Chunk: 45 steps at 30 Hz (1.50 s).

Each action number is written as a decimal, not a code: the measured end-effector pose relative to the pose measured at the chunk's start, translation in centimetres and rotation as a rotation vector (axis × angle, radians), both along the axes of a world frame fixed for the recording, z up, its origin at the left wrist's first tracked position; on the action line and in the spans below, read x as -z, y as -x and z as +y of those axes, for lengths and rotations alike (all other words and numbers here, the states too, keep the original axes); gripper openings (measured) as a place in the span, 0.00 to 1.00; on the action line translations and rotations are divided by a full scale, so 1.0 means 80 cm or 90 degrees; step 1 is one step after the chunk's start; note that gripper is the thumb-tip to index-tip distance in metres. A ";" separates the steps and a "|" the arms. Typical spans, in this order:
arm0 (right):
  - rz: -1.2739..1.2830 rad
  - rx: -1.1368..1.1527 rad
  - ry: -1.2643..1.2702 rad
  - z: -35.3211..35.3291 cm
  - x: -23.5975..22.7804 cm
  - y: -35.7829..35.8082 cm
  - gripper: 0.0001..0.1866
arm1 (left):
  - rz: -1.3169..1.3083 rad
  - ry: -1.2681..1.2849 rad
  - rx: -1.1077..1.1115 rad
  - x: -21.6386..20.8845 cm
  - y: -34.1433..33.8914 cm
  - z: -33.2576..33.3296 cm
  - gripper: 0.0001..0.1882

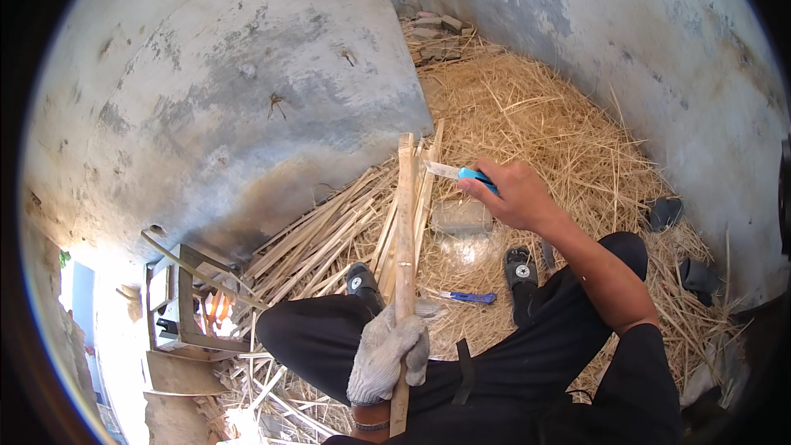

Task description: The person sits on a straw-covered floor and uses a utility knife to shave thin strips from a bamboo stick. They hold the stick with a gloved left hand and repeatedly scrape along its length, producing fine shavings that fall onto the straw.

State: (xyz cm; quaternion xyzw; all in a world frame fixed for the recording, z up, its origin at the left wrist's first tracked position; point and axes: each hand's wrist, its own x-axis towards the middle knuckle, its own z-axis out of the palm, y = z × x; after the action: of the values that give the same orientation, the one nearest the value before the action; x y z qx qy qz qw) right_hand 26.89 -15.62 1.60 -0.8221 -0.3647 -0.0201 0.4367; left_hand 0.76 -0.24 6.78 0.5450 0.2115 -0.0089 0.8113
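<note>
My left hand (386, 356), in a pale knitted work glove, is wrapped round a long bamboo strip (405, 239). The strip rises from my lap, its upper end pointing away from me, with a node partway along it. Bare and closed, my right hand (517, 194) grips a utility knife (479, 179) with a light blue handle. Its wide blade points left toward the upper part of the strip; a small gap seems to lie between them. A second, darker blue utility knife (470, 297) lies on the floor between my feet.
Split bamboo strips (317, 235) lie heaped at the left by the wall. Shavings (527, 107) cover much of the floor, with bricks (441, 26) in the far corner. A wooden frame (177, 297) stands at left. Dark slippers (699, 276) lie at right.
</note>
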 end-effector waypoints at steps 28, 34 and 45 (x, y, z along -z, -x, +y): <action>0.053 -0.010 -0.058 0.001 -0.017 0.031 0.14 | 0.079 -0.011 0.074 0.030 -0.103 0.047 0.15; -0.083 0.003 -0.024 0.002 0.027 0.033 0.15 | 0.124 0.017 0.161 0.049 -0.098 0.040 0.18; -0.238 -0.035 0.055 0.029 0.028 0.024 0.14 | 0.224 0.146 0.203 0.038 -0.098 0.045 0.11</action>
State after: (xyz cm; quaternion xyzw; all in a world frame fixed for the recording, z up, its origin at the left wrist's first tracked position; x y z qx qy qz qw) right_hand 24.97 -13.28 -0.63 -0.8119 -0.4622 -0.1445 0.3259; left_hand 8.62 3.36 3.74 0.4662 0.2583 -0.2550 0.8068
